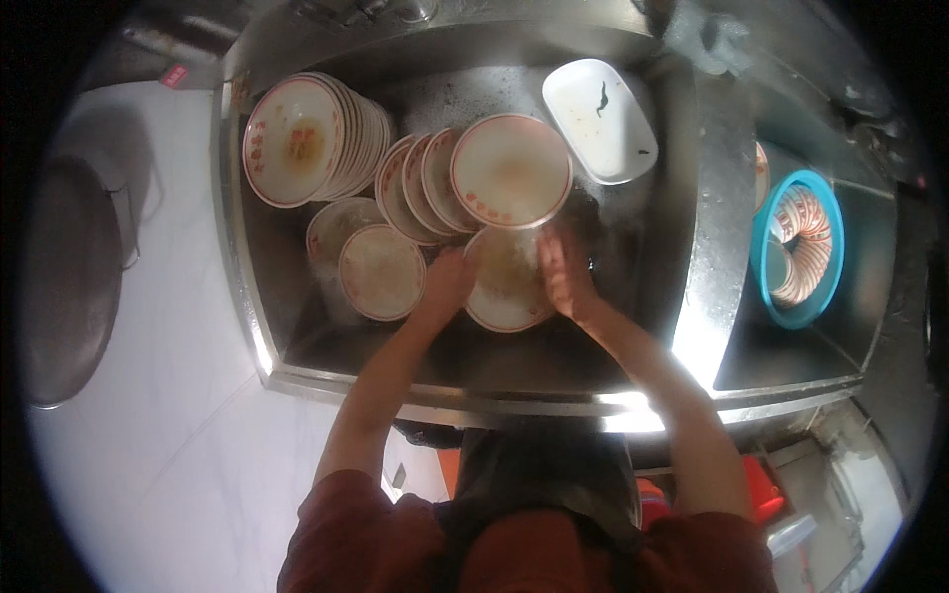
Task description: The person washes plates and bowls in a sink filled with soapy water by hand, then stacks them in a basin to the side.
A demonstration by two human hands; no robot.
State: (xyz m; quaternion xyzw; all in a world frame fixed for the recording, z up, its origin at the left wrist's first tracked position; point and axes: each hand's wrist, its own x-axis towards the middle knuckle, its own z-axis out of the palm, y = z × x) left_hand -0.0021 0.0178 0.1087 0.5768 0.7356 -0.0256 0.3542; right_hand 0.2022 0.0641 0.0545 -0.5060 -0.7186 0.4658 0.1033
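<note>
A red-rimmed plate (508, 285) with a cloudy, yellowish middle lies low in the metal sink between my hands. My left hand (451, 280) grips its left edge. At its right edge my right hand (563, 270) has its fingers stretched along the rim, slightly blurred; whether it grips or only touches cannot be told. Just above, another red-rimmed plate (511, 170) overlaps a leaning row of plates (397, 189). Left of my left hand, a smaller round dish (382, 273) rests partly over a further plate (337, 222).
A tall plate stack (293, 141) leans at the sink's upper left. A white rectangular dish (600, 126) with dark scraps lies upper right. Beyond the metal divider (715, 222), a turquoise basin (797, 319) holds patterned dishes. A large round metal pan (70, 282) sits on the left.
</note>
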